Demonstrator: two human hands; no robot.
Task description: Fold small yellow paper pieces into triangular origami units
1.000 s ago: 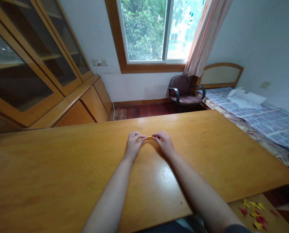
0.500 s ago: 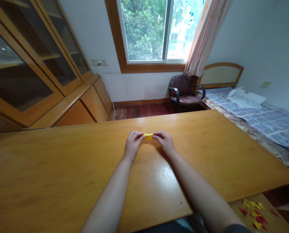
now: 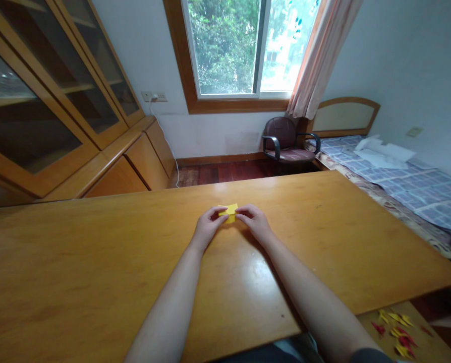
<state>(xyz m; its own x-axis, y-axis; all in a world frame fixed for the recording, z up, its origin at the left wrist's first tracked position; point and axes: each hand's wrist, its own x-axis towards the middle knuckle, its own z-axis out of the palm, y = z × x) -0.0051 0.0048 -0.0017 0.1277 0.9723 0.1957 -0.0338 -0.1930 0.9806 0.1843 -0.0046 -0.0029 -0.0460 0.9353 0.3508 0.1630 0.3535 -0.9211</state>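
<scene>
A small yellow piece of paper [image 3: 230, 211] is held just above the wooden table [image 3: 97, 252], near its middle. My left hand [image 3: 207, 226] pinches the paper's left side with thumb and fingertips. My right hand [image 3: 255, 221] pinches its right side the same way. Both hands are closed on the paper, with the wrists low over the tabletop. The paper's upper flap stands up between the two hands.
Several small red and yellow folded paper pieces [image 3: 397, 333] lie on a lower brown surface at the bottom right. Wooden glass-door cabinets [image 3: 51, 111] line the left wall. A dark office chair [image 3: 288, 143] and a bed [image 3: 407, 176] stand beyond the table.
The yellow paper was a thin strip between my fingertips; now it shows as a wider, opened flap. Both hands have drawn slightly closer together.
</scene>
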